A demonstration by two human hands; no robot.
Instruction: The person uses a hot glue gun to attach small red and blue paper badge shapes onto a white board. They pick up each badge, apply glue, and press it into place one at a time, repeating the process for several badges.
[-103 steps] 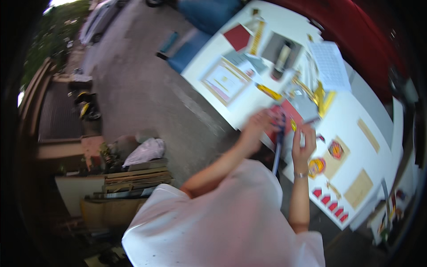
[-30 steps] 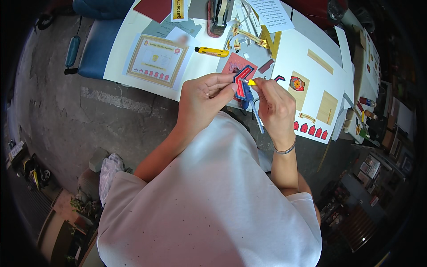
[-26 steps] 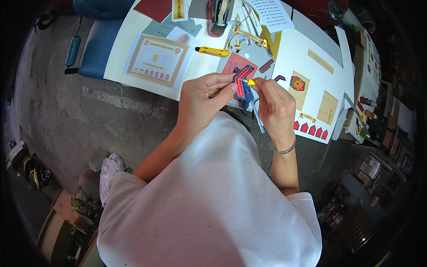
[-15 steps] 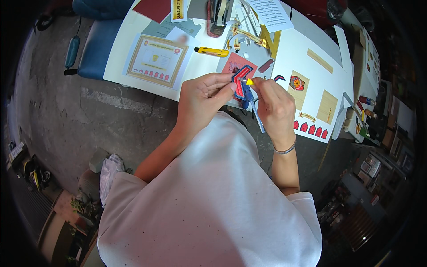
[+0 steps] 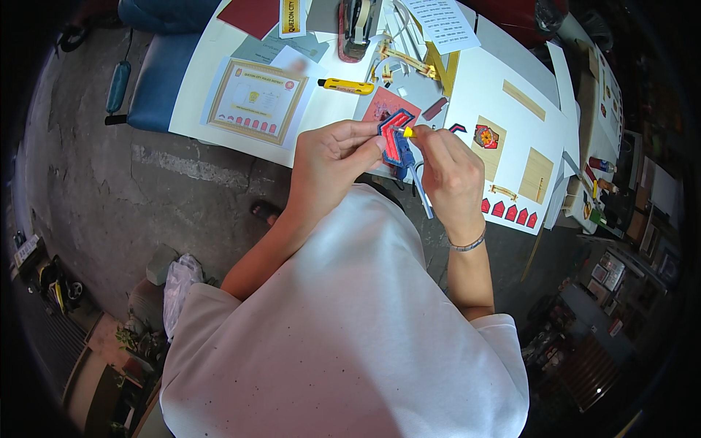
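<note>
My left hand [image 5: 328, 155] pinches a red chevron-shaped piece with dark blue edges [image 5: 393, 144] between thumb and fingers, raised in front of the table's near edge. In my right hand [image 5: 454, 166] is a slim tool with a yellow part and a pale tip [image 5: 409, 133]; its kind is hard to make out. The tip meets or nearly meets the chevron's face. Behind and below the chevron shows a blue object [image 5: 404, 162], partly hidden, with a pale stick [image 5: 421, 191] reaching down beside my right hand.
On the white table [image 5: 310, 109] lie a yellow utility knife [image 5: 347, 86], a framed certificate print [image 5: 257, 100], a tape dispenser [image 5: 356, 33] and gold trim pieces [image 5: 410, 60]. A white board [image 5: 515, 109] at right bears wood-look panels and several red tags. A blue chair [image 5: 159, 84] stands left.
The chevron has tilted slightly in my left hand, and the tool tip has shifted a little along it. A person's foot in dark footwear now shows on the floor beside my left forearm.
</note>
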